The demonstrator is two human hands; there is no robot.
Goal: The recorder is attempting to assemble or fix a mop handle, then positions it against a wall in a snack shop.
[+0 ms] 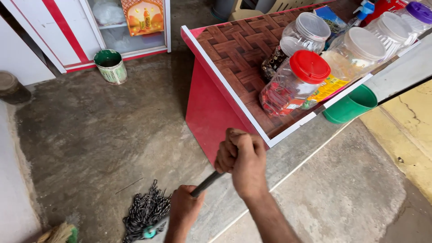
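Both hands grip a mop handle (208, 182) just in front of the red counter (211, 112): the right hand (243, 159) is closed around its upper end, the left hand (184, 207) wrapped lower down, near the dark stringy mop head (144, 211) on the concrete floor (99, 135). On the counter, a red-lidded plastic jar (292, 85) holds reddish wrapped pieces; behind it a clear-lidded jar (299, 42) holds dark contents. A green bucket (353, 105) hangs beside the counter's edge. A paint tin (111, 66) stands well left of the counter.

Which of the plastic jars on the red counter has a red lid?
The jar with the red lid, nearest the counter's front edge; the other jars have clear, white or purple lids.
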